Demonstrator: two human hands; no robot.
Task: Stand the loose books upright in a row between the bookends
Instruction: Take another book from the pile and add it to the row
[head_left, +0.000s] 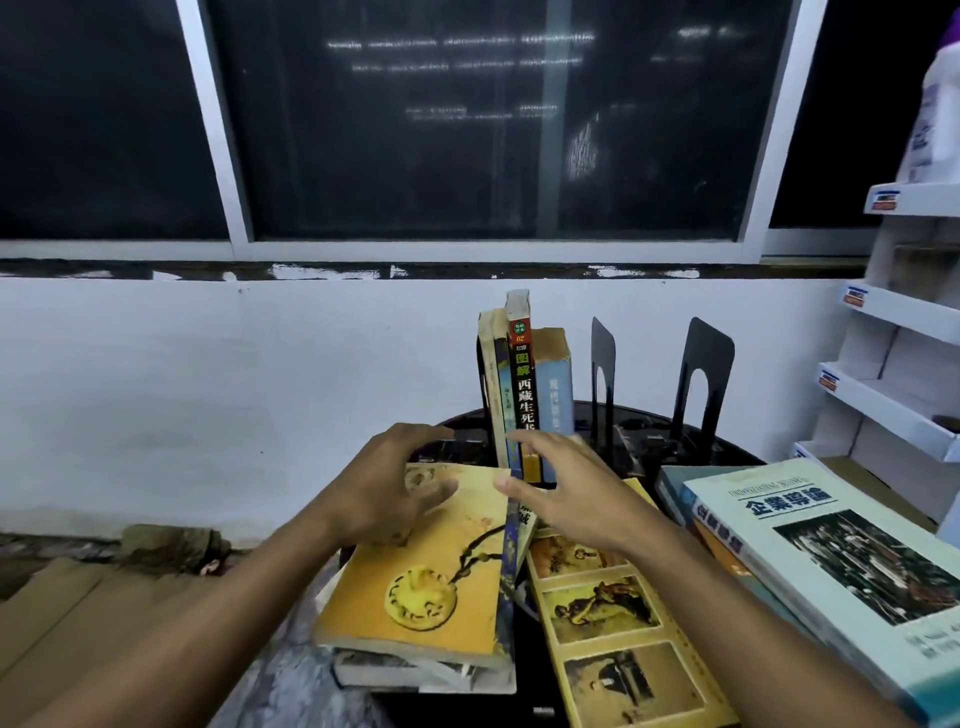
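Left hand (395, 483) and right hand (566, 491) hover open, empty, before the standing row (524, 389) — best clasp the yellow book (431, 577) by both edges.

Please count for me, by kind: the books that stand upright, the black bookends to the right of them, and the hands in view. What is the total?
Upright books: 4, judging by the spines
Black bookends: 2
Hands: 2, the left hand and the right hand
Total: 8
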